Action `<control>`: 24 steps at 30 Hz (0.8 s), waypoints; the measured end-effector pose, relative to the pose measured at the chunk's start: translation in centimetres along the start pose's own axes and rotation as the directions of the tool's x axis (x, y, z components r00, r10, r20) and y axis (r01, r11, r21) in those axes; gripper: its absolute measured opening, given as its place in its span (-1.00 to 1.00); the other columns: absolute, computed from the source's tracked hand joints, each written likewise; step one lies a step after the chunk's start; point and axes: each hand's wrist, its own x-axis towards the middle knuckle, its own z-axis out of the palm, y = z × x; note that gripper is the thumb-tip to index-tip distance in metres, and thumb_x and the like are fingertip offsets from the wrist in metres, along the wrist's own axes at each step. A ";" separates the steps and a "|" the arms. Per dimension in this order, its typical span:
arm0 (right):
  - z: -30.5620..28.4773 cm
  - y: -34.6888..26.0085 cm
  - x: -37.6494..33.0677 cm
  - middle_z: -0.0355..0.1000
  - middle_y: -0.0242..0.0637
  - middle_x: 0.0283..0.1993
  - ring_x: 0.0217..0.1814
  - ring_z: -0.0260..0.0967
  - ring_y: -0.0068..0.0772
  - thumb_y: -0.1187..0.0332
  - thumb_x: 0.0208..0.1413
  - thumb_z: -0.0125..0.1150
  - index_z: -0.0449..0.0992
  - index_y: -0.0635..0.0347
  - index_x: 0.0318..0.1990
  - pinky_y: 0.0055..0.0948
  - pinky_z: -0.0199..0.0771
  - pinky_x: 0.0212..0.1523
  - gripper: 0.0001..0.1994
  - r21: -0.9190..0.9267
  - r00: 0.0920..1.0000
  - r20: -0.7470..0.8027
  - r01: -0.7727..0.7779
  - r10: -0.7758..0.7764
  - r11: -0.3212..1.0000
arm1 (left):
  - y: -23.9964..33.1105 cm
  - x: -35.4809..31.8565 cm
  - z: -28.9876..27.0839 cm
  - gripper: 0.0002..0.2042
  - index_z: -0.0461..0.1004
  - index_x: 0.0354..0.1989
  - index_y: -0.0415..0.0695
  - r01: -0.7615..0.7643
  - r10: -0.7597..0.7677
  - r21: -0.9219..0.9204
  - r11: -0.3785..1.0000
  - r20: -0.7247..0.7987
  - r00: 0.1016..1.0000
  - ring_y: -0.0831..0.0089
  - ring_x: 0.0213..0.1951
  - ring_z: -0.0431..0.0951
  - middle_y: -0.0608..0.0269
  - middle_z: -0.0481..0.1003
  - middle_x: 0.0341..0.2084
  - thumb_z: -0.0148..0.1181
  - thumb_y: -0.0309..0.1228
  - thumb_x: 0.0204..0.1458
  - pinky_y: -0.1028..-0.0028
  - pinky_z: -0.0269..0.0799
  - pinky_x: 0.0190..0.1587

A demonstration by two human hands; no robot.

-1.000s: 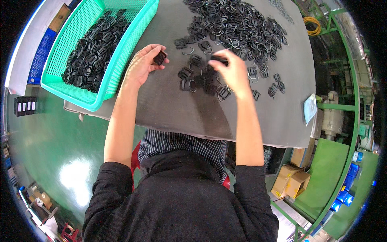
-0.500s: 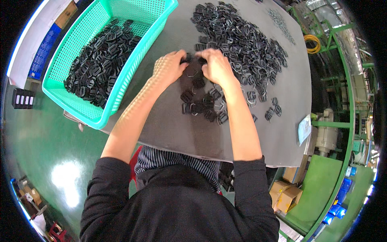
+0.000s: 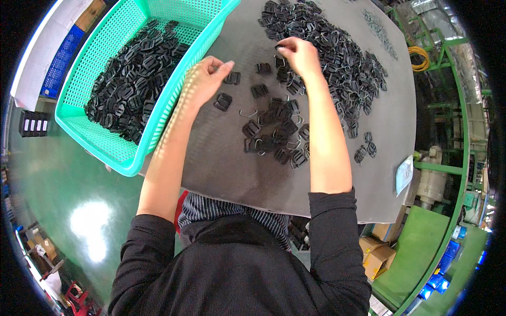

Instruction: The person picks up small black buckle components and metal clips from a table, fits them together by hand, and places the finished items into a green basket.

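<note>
My left hand (image 3: 203, 79) hovers over the grey table mat (image 3: 226, 179) beside the teal mesh basket (image 3: 174, 105). Its fingers are apart and hold nothing, and a loose black buckle (image 3: 232, 78) lies just off its fingertips. My right hand (image 3: 298, 55) reaches to the near edge of the big pile of black plastic buckles (image 3: 337, 58), with its fingertips pinched on one piece. A smaller cluster of buckles and bent wire clips (image 3: 274, 131) lies between my forearms. The basket holds many more black buckles (image 3: 132, 79).
A white packet (image 3: 405, 174) sits at the mat's right edge. A yellow hose coil (image 3: 419, 58) hangs on green framing to the right. Cardboard boxes (image 3: 379, 253) stand lower right, with a blue crate (image 3: 58, 63) and green floor (image 3: 63, 174) to the left.
My hands were together over the middle of the mat. The left has since drawn back toward the basket and opened, and the right has reached forward into the big pile.
</note>
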 end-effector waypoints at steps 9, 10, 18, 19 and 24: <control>-2.1 -0.7 -1.4 0.51 -0.17 -0.26 -0.24 0.48 -0.20 0.13 -0.09 0.28 0.54 0.20 -0.23 -0.31 0.48 -0.23 -0.65 -0.276 0.919 0.178 -0.297 0.352 0.914 | 0.7 -0.5 2.7 -0.74 0.42 -0.34 -0.20 -0.357 0.362 0.261 0.897 0.032 0.932 0.31 -0.46 0.52 0.11 0.47 -0.52 0.23 -0.25 -0.05 0.37 0.37 -0.44; -1.3 -2.3 -1.5 0.50 -0.11 -0.22 -0.17 0.46 -0.14 0.10 -0.13 0.31 0.55 0.19 -0.25 -0.27 0.46 -0.16 -0.63 -0.406 0.917 0.163 -0.275 0.365 0.871 | 0.4 -0.6 2.4 -0.77 0.42 -0.33 -0.16 -0.238 0.244 -0.063 0.969 0.099 0.965 0.35 -0.45 0.52 0.17 0.47 -0.49 0.21 -0.25 -0.02 0.41 0.36 -0.45; -2.7 -2.7 -1.2 0.50 -0.14 -0.45 -0.38 0.49 -0.32 0.03 -0.14 0.31 0.59 0.19 -0.35 -0.36 0.41 -0.28 -0.62 -0.064 0.909 0.346 -0.227 0.235 0.972 | 0.5 -0.1 0.1 -0.79 0.45 -0.34 -0.03 0.208 -0.050 -0.574 0.792 0.279 0.959 0.55 -0.46 0.49 0.41 0.48 -0.52 0.17 -0.16 0.02 0.62 0.23 -0.56; -4.1 -3.7 -1.5 0.48 -0.19 -0.55 -0.48 0.48 -0.42 0.04 -0.13 0.31 0.59 0.21 -0.38 -0.39 0.40 -0.38 -0.63 0.012 0.868 0.405 -0.320 0.288 0.947 | 0.1 0.7 0.4 -0.76 0.45 -0.35 -0.04 0.177 -0.060 -0.418 0.891 0.277 0.959 0.56 -0.47 0.49 0.42 0.48 -0.54 0.18 -0.13 0.01 0.62 0.22 -0.57; -7.7 -1.1 -3.9 0.47 -0.32 -0.30 -0.42 0.49 -0.51 0.27 -0.04 0.22 0.44 0.25 -0.28 -0.65 0.29 -0.58 -0.75 0.530 0.859 0.367 -0.508 0.356 0.680 | 2.2 1.4 3.7 -0.54 0.42 -0.19 -0.15 -0.183 0.198 0.471 0.863 0.018 0.980 0.01 -0.30 0.52 -0.05 0.51 -0.44 0.33 -0.10 -0.19 0.15 0.39 -0.23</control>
